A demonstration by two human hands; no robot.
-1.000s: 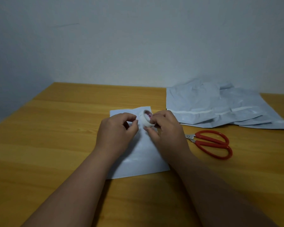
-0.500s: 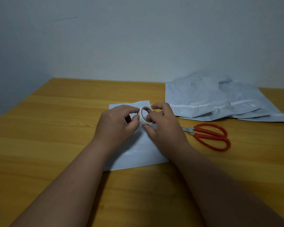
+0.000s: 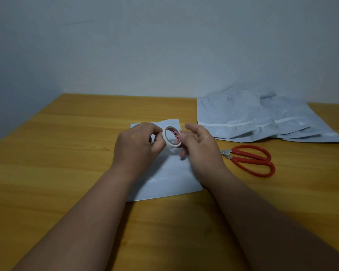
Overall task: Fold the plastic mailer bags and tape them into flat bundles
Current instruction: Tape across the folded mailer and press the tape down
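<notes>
Wooden table (image 3: 63, 153), yellow-brown with a straight grain, is filling the lower two thirds of the frame. Plain pale grey-blue wall (image 3: 164, 45) is rising behind it; light is dim.

One folded mailer bag (image 3: 164, 178) is lying flat at frame centre: smooth grey-white plastic, rectangular, slightly glossy, its far corners showing beyond the hands. At upper right a loose pile of mailer bags (image 3: 262, 118) is sitting on the table, crinkled and overlapping, with white adhesive strips running across; exact count cannot be told, at least three edges are showing.

One roll of tape (image 3: 171, 136), a small white ring with red print inside its core, is being held above the far end of the folded bag. Left hand (image 3: 135, 147) is gripping the roll's left side, fingers curled round it. Right hand (image 3: 202, 147) is pinching the roll's right edge with thumb and fingertip, the other fingers loosely spread.

One pair of scissors (image 3: 250, 159), red loop handles and short metal blades closed, is lying right of centre, just below the pile.
</notes>
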